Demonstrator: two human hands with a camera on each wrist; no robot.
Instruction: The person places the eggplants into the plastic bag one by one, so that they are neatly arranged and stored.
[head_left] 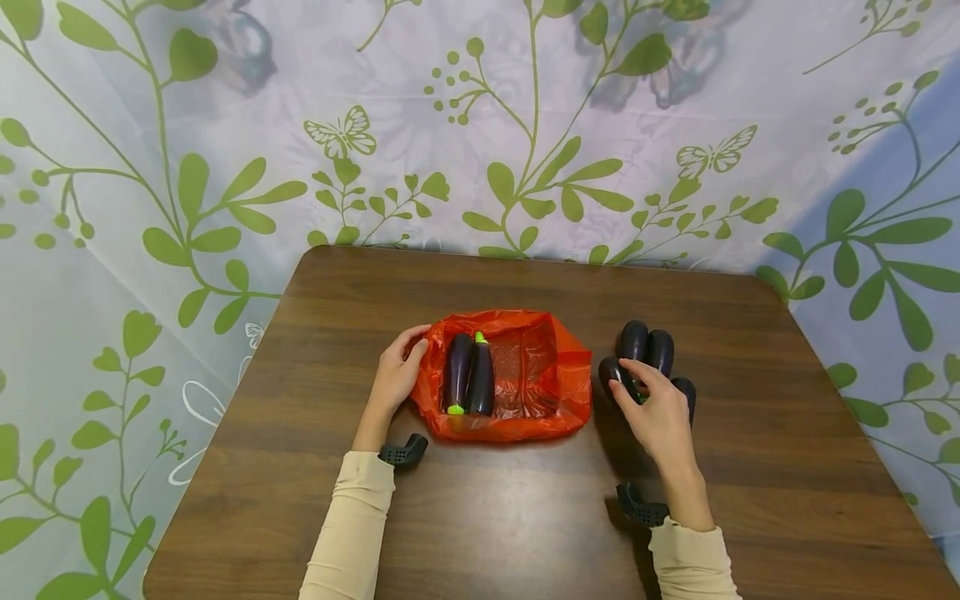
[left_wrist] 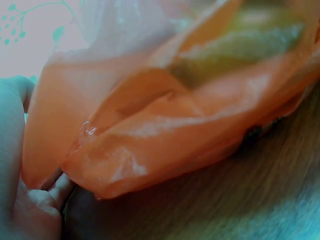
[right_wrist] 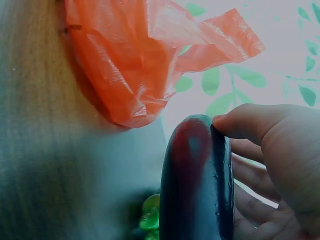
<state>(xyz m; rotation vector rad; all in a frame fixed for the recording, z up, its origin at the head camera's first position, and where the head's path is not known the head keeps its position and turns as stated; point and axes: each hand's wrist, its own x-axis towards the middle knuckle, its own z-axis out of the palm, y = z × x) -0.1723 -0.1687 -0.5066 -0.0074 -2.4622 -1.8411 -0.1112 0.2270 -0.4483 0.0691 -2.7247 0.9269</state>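
Left: creased cream fabric sleeve (head_left: 351, 525); 1 curved black wrist piece (head_left: 405, 451), pierced with small holes. Right: matching cream fabric sleeve (head_left: 692, 560); 1 matching black wrist piece (head_left: 647, 510), also pierced, I see.

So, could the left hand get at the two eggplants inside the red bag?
Probably yes: the red bag gapes open and the left hand grips its rim near both eggplants, though it may have to release the plastic first.

The right hand (head_left: 662, 410) masks part of the eggplant (head_left: 687, 393) at its outer side, while the pinched eggplant (right_wrist: 197, 185) runs off the wrist view's bottom edge! Over to the left hand (left_wrist: 20, 210), sliced by the frame, fingertips lost behind the red bag (left_wrist: 150, 150), blurred contents beyond.
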